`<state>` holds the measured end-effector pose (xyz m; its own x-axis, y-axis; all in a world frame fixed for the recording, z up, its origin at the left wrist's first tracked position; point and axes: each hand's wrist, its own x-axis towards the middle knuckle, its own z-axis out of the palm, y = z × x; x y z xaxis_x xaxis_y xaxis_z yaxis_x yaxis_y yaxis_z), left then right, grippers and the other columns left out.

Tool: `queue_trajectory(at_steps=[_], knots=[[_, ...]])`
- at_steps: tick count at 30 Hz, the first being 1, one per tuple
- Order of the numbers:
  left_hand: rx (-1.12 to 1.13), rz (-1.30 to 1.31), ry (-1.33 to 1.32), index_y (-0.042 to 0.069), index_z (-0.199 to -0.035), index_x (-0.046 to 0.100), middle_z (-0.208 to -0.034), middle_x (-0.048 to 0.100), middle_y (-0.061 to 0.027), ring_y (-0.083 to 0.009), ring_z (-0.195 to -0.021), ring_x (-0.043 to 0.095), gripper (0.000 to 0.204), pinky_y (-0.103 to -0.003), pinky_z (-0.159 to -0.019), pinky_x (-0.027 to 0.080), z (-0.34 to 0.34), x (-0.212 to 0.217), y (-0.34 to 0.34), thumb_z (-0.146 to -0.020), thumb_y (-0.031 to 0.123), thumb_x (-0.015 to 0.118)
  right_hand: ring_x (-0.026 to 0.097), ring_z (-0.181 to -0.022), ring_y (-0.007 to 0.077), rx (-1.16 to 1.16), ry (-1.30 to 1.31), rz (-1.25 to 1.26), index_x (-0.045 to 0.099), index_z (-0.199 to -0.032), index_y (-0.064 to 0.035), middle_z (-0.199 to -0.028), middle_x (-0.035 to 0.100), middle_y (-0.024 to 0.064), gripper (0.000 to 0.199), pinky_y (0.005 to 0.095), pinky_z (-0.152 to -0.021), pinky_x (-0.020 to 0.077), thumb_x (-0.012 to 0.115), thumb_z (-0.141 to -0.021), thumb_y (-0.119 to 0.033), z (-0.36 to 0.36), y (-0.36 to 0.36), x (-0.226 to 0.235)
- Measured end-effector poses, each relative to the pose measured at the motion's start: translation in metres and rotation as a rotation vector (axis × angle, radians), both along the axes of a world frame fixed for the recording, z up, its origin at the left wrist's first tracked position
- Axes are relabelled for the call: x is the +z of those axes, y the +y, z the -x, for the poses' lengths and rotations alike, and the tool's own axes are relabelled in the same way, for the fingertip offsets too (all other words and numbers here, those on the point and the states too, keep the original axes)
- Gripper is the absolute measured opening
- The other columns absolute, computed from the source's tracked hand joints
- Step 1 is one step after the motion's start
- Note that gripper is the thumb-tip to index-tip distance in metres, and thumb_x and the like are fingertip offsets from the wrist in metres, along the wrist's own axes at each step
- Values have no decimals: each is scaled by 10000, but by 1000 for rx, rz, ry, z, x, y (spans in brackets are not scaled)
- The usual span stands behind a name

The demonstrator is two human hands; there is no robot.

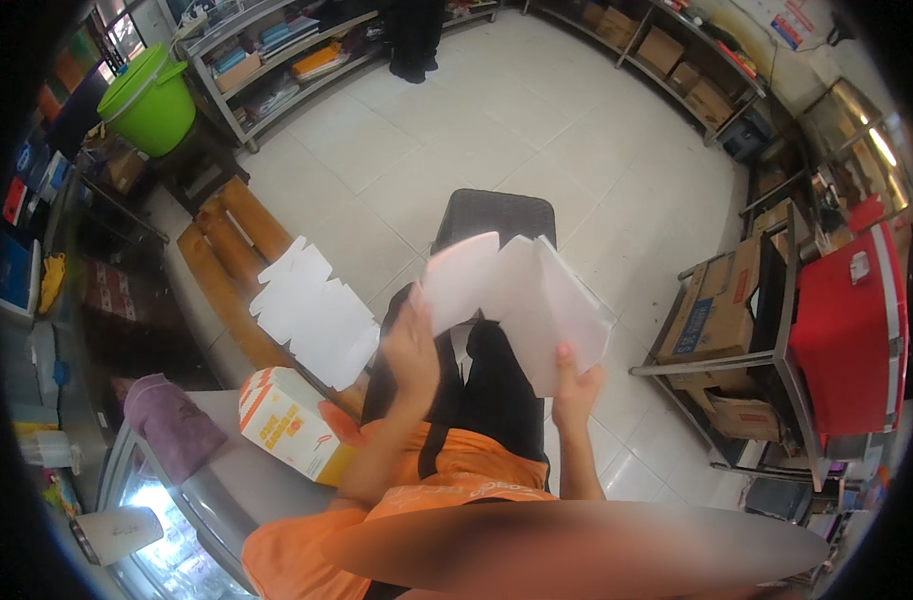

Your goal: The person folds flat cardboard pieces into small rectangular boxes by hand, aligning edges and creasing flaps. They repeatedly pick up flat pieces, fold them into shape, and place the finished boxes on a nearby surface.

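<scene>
A white cardboard carton blank, bent along its creases so its panels stand at angles, is held over my lap. My left hand is at its left panel, fingers up along the edge and partly hidden. At the lower right, my right hand grips the other panel, its thumb on the near face. More white die-cut blanks lie flat on the wooden bench to my left. Beside my left forearm is a stack of white, yellow and orange printed cartons.
A dark grey padded seat is beyond my knees. To the right, a metal rack holds brown boxes beside a red cooler box. A green bucket, a purple cloth and a paper cup are at left. Someone's dark-clad legs show at the far shelves.
</scene>
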<state>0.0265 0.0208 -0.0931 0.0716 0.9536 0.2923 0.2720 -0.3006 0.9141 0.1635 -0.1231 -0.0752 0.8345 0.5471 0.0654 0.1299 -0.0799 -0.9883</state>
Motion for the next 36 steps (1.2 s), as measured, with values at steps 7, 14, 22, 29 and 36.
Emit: queue_trajectory(at_steps=[7,14,22,29,36], knots=[[-283,190,-232,-106,-1300,487,-1178,631,-198,-264,-1093,608,431,-357,-941,451,6,-23,-45,-971,157,581,609,-576,125,583,-249,-19,688,-1017,34,-702,676,32,222,268,-538,464,675,-900,-154,17,-8,13],[-69,448,-290,-105,-1225,549,-1100,654,-164,-248,-1026,611,443,-353,-953,438,35,-25,23,-1013,283,524,664,-850,160,492,239,-208,663,-1082,39,-921,705,92,247,293,-756,528,680,-884,-106,-18,-45,34],[-149,355,133,58,-1440,439,-1106,655,-264,-385,-985,660,462,-404,-850,486,24,-69,-32,-1005,203,492,489,-1295,308,141,-1053,622,410,-1428,-32,-1437,456,183,656,408,-1070,404,691,-844,-130,-25,-12,32],[-481,654,92,-47,-1079,617,-836,648,-133,-194,-778,599,396,-341,-692,469,39,-83,-71,-997,333,539,585,-981,284,672,-815,684,638,-1044,-42,-1008,614,91,271,401,-832,473,702,-781,-68,1,23,-11],[-454,809,-112,-31,-870,596,-633,523,-56,-92,-644,472,430,-317,-613,418,52,-110,-63,-1008,371,529,569,-744,233,432,-1086,498,602,-844,-73,-796,559,63,134,343,-631,451,652,-723,-44,42,-8,-69]])
